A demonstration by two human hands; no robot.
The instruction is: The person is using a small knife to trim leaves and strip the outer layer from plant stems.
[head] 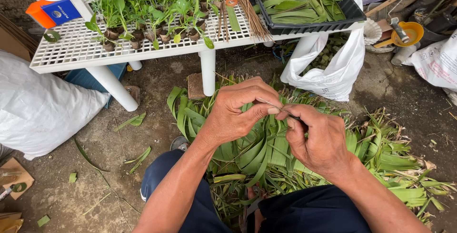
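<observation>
Head view looked down on both hands held close together above a pile of green leaf strips [266,152] spread on the dirt floor [95,185] between the person's knees. The left hand [238,109] was closed in a pinch on a thin pale stick [269,103], thumb and forefinger pressed at its near end; the right hand [316,140] met it fingertip to fingertip, curled shut around the same stick and a bit of leaf — exactly what lay inside that fist could not be told. Open ground lay to the left of the pile, bare but for a few stray leaf scraps, and it ended at a white sack [38,109]. Ahead, the edge of a white lattice table [71,52] and its round legs closed off the space just beyond the hands. On the table stood small seedling pots [152,30] in rows, a bundle of thin sticks [243,9], and a black tray [350,9] filled with flat cut leaves. Below the tray hung a white plastic bag [333,71] — open, with green leaf pieces inside.
</observation>
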